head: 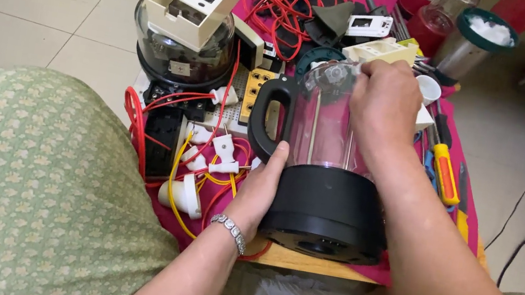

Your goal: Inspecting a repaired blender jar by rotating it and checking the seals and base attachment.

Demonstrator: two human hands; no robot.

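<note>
A clear blender jar [323, 126] with a black handle [266, 116] and a black round base [326, 211] lies tilted on a low table covered in magenta cloth [464, 195]. My left hand [261, 186] presses against the left side of the black base, a metal bracelet on its wrist. My right hand [383, 104] grips the open top rim of the jar, fingers curled over it.
Red and yellow wires [201, 173] with white plugs lie left of the jar. A glass-domed meter [183, 49] with a cream box on it stands behind. A yellow-handled screwdriver [446, 175], tools, more jars and a steel cup [471, 47] fill the right and back.
</note>
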